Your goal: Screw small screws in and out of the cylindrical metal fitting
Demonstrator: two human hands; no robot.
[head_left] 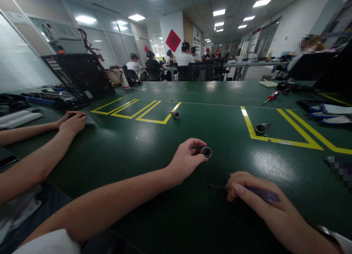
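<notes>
Between thumb and fingers, my left hand (188,158) holds a metal ring-shaped part (206,152), its round opening facing me, above the green table (154,147). Lower right, my right hand (255,195) grips a screwdriver (264,195) with a translucent purple handle. Its thin shaft points left, and a small dark piece shows at its tip; whether the piece is attached I cannot tell. A small metal cylinder (175,115) lies at a corner of a yellow-taped outline. Another metal part (262,128) rests inside the taped outline on the right.
At the left, another person's hands (73,122) rest on the table. A red screwdriver (271,96) and dark tools lie at the back right. White-and-blue items (332,113) sit at the right edge. A black frame (79,76) stands back left. People sit farther off.
</notes>
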